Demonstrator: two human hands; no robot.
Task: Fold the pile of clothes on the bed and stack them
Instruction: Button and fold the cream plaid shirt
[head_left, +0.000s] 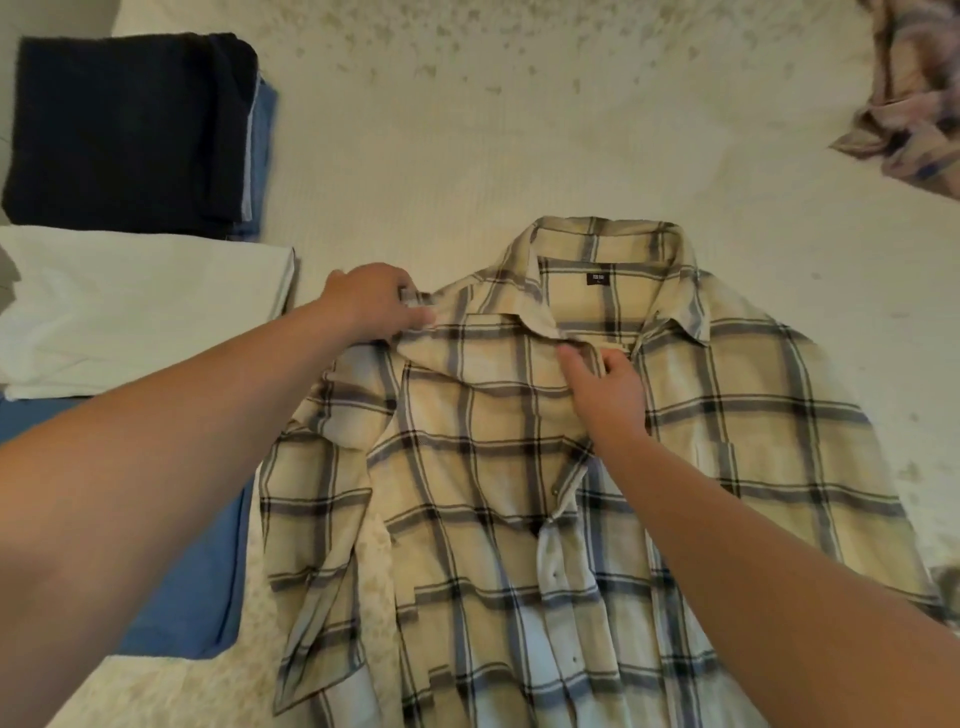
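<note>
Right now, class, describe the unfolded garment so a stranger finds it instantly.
On the cream bedspread, look right of the folded stacks, between both hands. The plaid button-up shirt lies spread flat, collar away from the viewer. Unlike the crumpled pinkish plaid garment, it is cream with dark checks.

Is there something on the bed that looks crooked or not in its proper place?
Yes. The plaid shirt lies spread out, but its left sleeve is bunched and twisted beside the body. At the far right edge, another plaid garment lies crumpled, unlike the neatly folded dark stack at the left.
</note>
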